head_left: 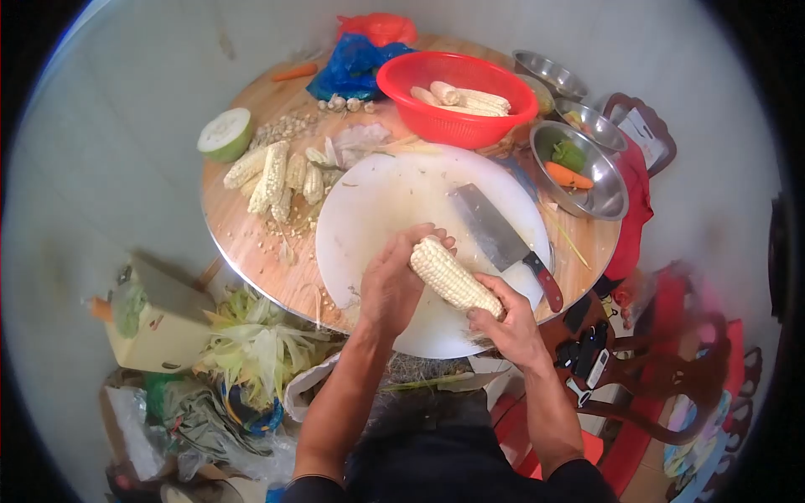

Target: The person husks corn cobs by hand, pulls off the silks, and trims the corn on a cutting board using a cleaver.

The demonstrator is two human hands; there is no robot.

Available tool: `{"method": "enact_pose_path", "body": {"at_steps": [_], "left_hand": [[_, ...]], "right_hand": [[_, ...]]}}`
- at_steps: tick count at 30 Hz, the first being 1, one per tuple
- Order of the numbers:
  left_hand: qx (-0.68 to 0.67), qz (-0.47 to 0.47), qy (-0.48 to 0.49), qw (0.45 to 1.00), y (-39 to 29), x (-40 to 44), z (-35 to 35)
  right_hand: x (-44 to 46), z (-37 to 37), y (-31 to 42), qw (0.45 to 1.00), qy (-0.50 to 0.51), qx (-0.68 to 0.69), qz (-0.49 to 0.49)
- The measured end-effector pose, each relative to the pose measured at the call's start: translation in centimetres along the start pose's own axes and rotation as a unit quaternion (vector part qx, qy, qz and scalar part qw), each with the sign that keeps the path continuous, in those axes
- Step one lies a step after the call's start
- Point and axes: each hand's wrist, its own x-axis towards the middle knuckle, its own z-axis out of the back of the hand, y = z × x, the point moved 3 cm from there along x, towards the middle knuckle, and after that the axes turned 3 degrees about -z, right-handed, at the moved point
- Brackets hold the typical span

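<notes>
A husked ear of pale corn (454, 275) is held at a slant above the round white cutting board (381, 189). My left hand (396, 277) is curled along its upper left end, fingers behind it. The lower right end sits between the thumb and fingers of my right hand (510, 318). On the board to the right lies a cleaver (490, 225) with a dark reddish handle, its blade pointing away from me. Further left, several husked corn ears (272, 180) are piled on the wooden table (239, 226).
A red plastic basket (411, 113) holding stripped cobs stands behind the board. Metal bowls, one with a carrot (568, 175) and green pepper (569, 156), are at right. Garlic (337, 103), a blue bag (352, 67) and a cut green gourd (225, 134) lie further back. Corn husks (256, 344) fill the lower left.
</notes>
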Motion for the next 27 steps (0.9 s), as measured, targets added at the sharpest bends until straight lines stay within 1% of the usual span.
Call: {"method": "enact_pose_path", "body": {"at_steps": [2, 3, 5, 6, 7, 8, 9, 10, 11, 12, 13, 14, 16, 17, 18, 19, 20, 22, 23, 24, 25, 26, 27], "left_hand": [[0.107, 0.001, 0.021, 0.994, -0.7, 0.3, 0.5], [0.105, 0.0, 0.021, 0.994, -1.0, 0.4, 0.5], [0.233, -0.031, -0.087, 0.968, -2.1, 0.6, 1.0], [0.232, -0.03, -0.089, 0.968, -2.6, 0.8, 1.5], [0.218, -0.082, -0.113, 0.966, -3.4, 1.0, 2.4], [0.203, -0.132, -0.136, 0.961, -4.3, 1.2, 3.3], [0.26, -0.165, -0.128, 0.943, -5.3, 1.4, 4.0], [0.26, -0.161, -0.126, 0.944, -6.0, 1.1, 3.4], [0.432, -0.217, -0.119, 0.867, -7.0, 0.7, 2.2], [0.587, -0.267, -0.106, 0.757, -7.7, 0.4, 1.2], [0.7, -0.355, -0.026, 0.619, -8.0, 0.4, 0.0], [0.699, -0.352, -0.019, 0.622, -7.6, 0.0, -0.9], [0.756, -0.234, 0.157, 0.591, -6.1, -1.2, -4.6], [0.775, -0.182, 0.211, 0.568, -5.3, -1.5, -4.7], [0.772, -0.183, 0.217, 0.568, -4.9, -1.6, -4.8], [0.762, -0.129, 0.22, 0.595, -4.6, -1.3, -4.6], [0.751, -0.072, 0.224, 0.618, -4.1, -1.2, -4.3], [0.744, -0.07, 0.224, 0.625, -3.7, -1.4, -4.1], [0.74, -0.068, 0.213, 0.635, -3.6, -1.5, -3.8], [0.74, -0.068, 0.217, 0.633, -3.3, -1.6, -3.7], [0.699, -0.01, 0.182, 0.692, -3.1, -1.6, -3.0], [0.652, 0.048, 0.144, 0.743, -2.9, -1.8, -2.5], [0.653, 0.047, 0.146, 0.742, -2.7, -1.9, -2.6]], "right_hand": [[0.3, 0.5, -0.2, 1.0, 0.011, 0.017, 0.007], [0.5, 0.7, -0.3, 0.999, 0.028, 0.037, -0.011], [1.0, 0.6, 0.1, 0.997, 0.044, 0.057, -0.03], [1.1, 0.6, 0.8, 0.999, 0.031, 0.0, 0.01], [1.3, 0.5, 1.6, 0.997, 0.017, -0.056, 0.05], [1.6, 0.5, 1.9, 0.997, 0.017, -0.056, 0.05], [1.8, 0.6, 2.3, 0.991, 0.01, -0.111, 0.071], [1.9, 0.7, 2.8, 0.982, 0.001, -0.165, 0.093], [2.1, 0.9, 3.2, 0.982, -0.005, -0.165, 0.091], [2.3, 1.0, 3.8, 0.969, 0.004, -0.224, 0.104], [2.5, 1.1, 4.3, 0.952, 0.013, -0.282, 0.115], [2.8, 1.4, 4.7, 0.953, 0.006, -0.281, 0.11], [3.4, 1.3, 5.5, 0.934, 0.076, -0.328, 0.121], [3.6, 1.4, 5.8, 0.935, 0.069, -0.328, 0.119], [3.8, 1.4, 6.1, 0.925, 0.09, -0.35, 0.116], [3.9, 1.6, 6.2, 0.915, 0.109, -0.37, 0.113], [4.1, 2.1, 6.1, 0.917, 0.1, -0.369, 0.111], [4.2, 3.4, 5.6, 0.948, 0.109, -0.275, 0.114], [4.2, 4.3, 5.6, 0.958, 0.087, -0.26, 0.083], [4.1, 4.7, 5.2, 0.959, 0.083, -0.259, 0.083], [4.2, 5.4, 4.4, 0.982, 0.01, -0.177, 0.058], [4.2, 6.0, 3.7, 0.993, -0.062, -0.094, 0.033], [4.1, 6.4, 3.2, 0.991, -0.114, -0.068, 0.007]]}}
